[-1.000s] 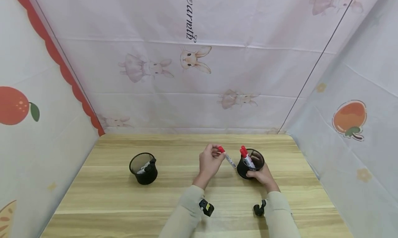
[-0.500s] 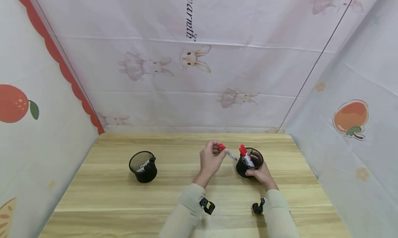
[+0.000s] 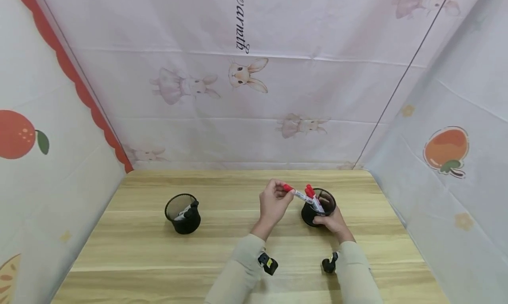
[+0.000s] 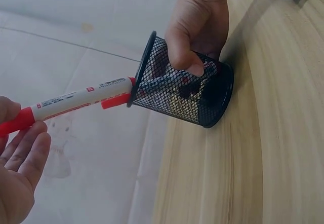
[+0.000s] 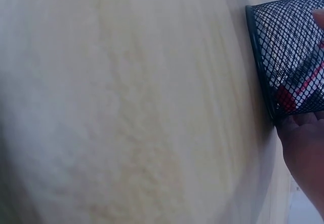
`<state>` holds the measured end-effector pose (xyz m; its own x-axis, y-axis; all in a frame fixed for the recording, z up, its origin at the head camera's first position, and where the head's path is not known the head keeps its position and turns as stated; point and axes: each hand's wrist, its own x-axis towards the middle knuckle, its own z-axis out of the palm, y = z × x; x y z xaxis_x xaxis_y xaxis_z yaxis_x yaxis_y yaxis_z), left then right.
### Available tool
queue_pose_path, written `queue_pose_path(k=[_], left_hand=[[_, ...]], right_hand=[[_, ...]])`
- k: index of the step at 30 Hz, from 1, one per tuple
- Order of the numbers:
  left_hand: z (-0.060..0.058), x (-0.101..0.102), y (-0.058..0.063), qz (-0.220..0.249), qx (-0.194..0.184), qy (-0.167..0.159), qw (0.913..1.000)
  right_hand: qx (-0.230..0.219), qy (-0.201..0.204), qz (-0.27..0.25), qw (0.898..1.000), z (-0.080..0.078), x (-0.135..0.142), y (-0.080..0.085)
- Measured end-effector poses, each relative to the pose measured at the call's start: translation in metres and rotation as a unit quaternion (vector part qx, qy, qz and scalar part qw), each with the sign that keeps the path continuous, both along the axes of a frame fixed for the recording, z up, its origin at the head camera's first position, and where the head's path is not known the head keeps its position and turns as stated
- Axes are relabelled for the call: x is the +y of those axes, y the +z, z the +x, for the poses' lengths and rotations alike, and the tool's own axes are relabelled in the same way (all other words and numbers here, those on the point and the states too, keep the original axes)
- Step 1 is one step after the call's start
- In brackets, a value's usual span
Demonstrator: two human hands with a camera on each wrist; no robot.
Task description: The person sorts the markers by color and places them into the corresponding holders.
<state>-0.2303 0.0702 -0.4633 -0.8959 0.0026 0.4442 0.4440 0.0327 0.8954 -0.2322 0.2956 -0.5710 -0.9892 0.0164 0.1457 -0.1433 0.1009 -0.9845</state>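
My left hand (image 3: 273,204) pinches a white marker by its red cap, seen at the left in the left wrist view. The marker (image 4: 81,100) slants, its far end at the rim of a black mesh pen holder (image 3: 308,216). Whether that end is past the rim I cannot tell. Red-capped markers (image 3: 309,191) stand in this holder, caps above the rim. My right hand (image 3: 335,223) grips the holder's side, thumb in front, while the holder stands on the table. In the right wrist view only the holder's lower part (image 5: 288,46) and part of my right hand (image 5: 306,150) show.
A second black mesh pen holder (image 3: 186,224) stands at the left, with black-capped markers (image 3: 184,213) inside. The wooden table (image 3: 147,260) meets printed cloth walls (image 3: 198,140) at its back and sides.
My left hand has moved a little right and lifted the marker's far end from beside the right holder up to its rim. My right hand has kept its grip on the holder.
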Motion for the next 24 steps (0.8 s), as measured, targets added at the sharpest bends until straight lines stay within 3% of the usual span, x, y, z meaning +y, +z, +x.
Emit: queue_pose_path(k=[4,12,24], left_hand=[[-0.003,0.004,-0.005,-0.009,-0.029,-0.011,0.9995],[-0.006,0.013,-0.004,-0.061,-0.067,-0.029,0.9955],[-0.005,0.030,-0.006,-0.119,-0.060,-0.032,0.9905]], right_hand=[[0.004,-0.002,0.009,1.000,0.000,0.001,-0.001],[0.006,0.011,0.007,1.000,-0.003,0.002,-0.002],[-0.014,0.015,0.013,1.000,-0.007,0.007,-0.005]])
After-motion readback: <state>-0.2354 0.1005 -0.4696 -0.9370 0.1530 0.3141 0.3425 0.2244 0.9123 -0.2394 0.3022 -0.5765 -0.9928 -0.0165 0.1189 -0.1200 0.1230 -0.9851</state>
